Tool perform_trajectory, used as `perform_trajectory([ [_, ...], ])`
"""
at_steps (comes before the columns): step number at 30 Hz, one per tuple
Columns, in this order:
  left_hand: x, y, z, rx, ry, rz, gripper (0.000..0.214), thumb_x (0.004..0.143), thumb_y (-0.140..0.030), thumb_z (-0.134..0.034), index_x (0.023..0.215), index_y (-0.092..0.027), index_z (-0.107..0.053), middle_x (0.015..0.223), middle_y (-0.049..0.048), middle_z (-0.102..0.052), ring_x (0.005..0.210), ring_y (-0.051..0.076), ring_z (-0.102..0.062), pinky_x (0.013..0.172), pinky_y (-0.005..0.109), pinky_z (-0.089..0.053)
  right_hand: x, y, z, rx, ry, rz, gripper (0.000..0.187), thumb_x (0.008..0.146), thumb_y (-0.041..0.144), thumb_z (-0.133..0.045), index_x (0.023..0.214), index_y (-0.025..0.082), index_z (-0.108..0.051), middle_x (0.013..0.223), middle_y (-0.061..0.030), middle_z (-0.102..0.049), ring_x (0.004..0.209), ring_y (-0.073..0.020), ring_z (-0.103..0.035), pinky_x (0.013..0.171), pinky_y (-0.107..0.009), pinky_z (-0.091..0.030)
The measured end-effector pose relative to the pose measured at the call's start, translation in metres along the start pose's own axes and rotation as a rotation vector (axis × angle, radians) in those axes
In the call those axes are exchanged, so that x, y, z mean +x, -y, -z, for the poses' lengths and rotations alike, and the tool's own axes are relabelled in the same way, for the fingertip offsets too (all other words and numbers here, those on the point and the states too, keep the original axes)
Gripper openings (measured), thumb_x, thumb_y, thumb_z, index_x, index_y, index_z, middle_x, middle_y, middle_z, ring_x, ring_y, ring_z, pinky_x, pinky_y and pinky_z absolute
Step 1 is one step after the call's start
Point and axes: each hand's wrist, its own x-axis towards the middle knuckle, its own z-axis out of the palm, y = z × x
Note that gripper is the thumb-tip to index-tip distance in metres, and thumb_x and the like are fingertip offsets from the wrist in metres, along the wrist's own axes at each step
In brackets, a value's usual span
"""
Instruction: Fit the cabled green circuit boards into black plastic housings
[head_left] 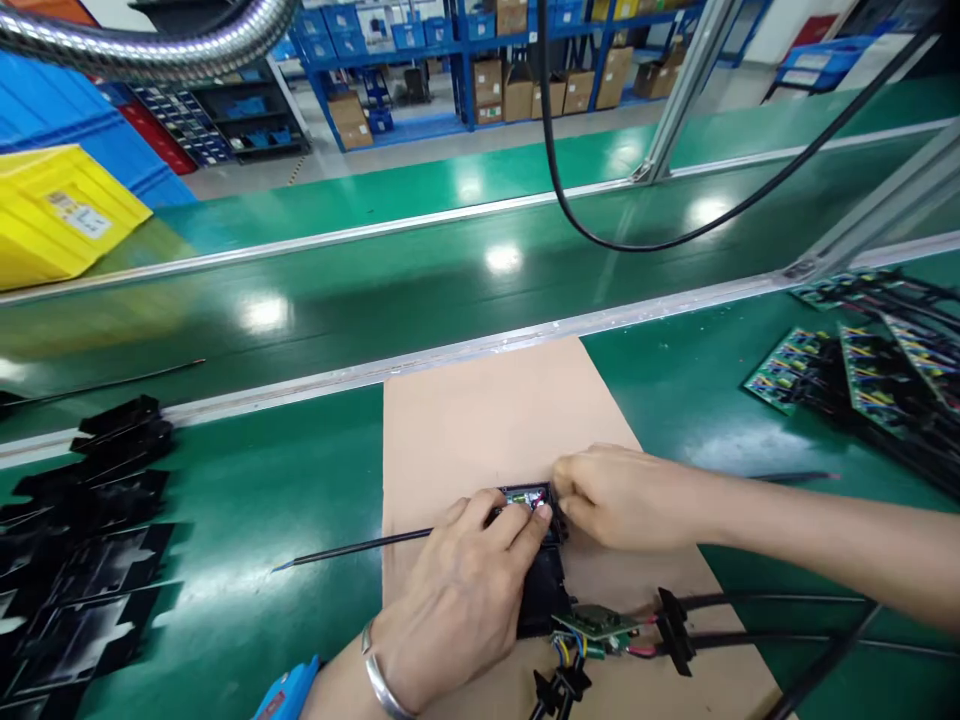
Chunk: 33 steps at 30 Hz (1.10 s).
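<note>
Fingers of the left hand (465, 580) bend over the upper end of a black case (541, 600), slightly apart from one another, one tip resting by the small circuit board (525, 497) inside it. Just below the centre of the frame, the case lies on a cardboard sheet (480, 420), its long axis running nearly up and down the picture, the board end towards the top. A thin black cable (360, 546) emerges from under the left hand and points left and slightly down, ending in a blue tip.

At the case's upper right edge, the right hand (611, 495) is curled in, thumb and fingers drawn together; whether they pinch anything is hidden. Nor can I tell whether the left fingers clamp the case or only press on it, since the hand covers its left side.

Near the case's lower right, a second circuit board (596, 622) sits tilted, with coloured wires and black cables; the cables leave through the bottom and right of the frame. Whether the case's upper and lower parts are one piece is hard to make out. A blue object (289, 690) at the lower left is cut off.
</note>
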Motion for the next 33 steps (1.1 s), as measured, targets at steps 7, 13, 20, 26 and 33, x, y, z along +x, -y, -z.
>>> perform_trajectory([
  [7, 0.012, -0.011, 0.009, -0.002, 0.056, 0.077, 0.038, 0.079, -0.010, -0.046, 0.115, -0.015, -0.057, 0.103, 0.0082, -0.058, 0.092, 0.028, -0.049, 0.078, 0.050, -0.050, -0.015, -0.017, -0.041, -0.440, -0.425, 0.436, 0.015, 0.081, 0.006, -0.047, 0.081, 0.013, -0.060, 0.077, -0.0082, -0.060, 0.066, -0.0216, -0.051, 0.053, -0.032, -0.033],
  [13, 0.001, 0.006, 0.009, -0.286, -0.046, 0.048, 0.048, 0.087, -0.013, -0.045, 0.134, -0.018, -0.042, 0.122, 0.0074, -0.055, 0.108, 0.023, -0.049, 0.097, 0.041, -0.044, -0.012, -0.037, -0.054, -0.343, -0.504, 0.440, 0.026, 0.093, 0.008, -0.037, 0.089, 0.015, -0.061, 0.078, -0.0058, -0.058, 0.072, -0.0194, -0.050, 0.063, -0.032, -0.039],
  [20, -0.007, -0.005, 0.005, -0.171, -0.161, 0.028, 0.060, 0.086, -0.012, -0.042, 0.144, -0.014, -0.027, 0.138, 0.0129, -0.049, 0.124, 0.027, -0.044, 0.102, 0.049, -0.033, -0.009, -0.048, -0.068, -0.292, -0.674, 0.453, 0.026, 0.096, 0.011, -0.037, 0.106, 0.012, -0.061, 0.093, -0.0093, -0.061, 0.081, -0.0208, -0.051, 0.070, -0.033, -0.042],
  [26, -0.003, -0.019, -0.011, -0.058, -0.159, 0.020, 0.077, 0.078, -0.011, -0.042, 0.147, 0.001, -0.009, 0.143, 0.0193, -0.045, 0.128, 0.029, -0.044, 0.106, 0.048, -0.026, -0.003, -0.046, -0.064, -0.362, -0.701, 0.535, 0.035, 0.095, 0.007, -0.029, 0.094, 0.011, -0.064, 0.083, -0.0097, -0.060, 0.075, -0.0214, -0.048, 0.067, -0.036, -0.038],
  [33, -0.003, -0.014, -0.003, -0.157, -0.106, 0.082, 0.078, 0.078, -0.010, -0.040, 0.149, -0.007, -0.008, 0.142, 0.0156, -0.047, 0.125, 0.031, -0.046, 0.103, 0.054, -0.030, 0.002, -0.054, -0.062, -0.306, -0.666, 0.568, 0.034, 0.098, 0.011, -0.030, 0.098, 0.012, -0.064, 0.083, -0.0078, -0.060, 0.076, -0.0205, -0.047, 0.067, -0.035, -0.037],
])
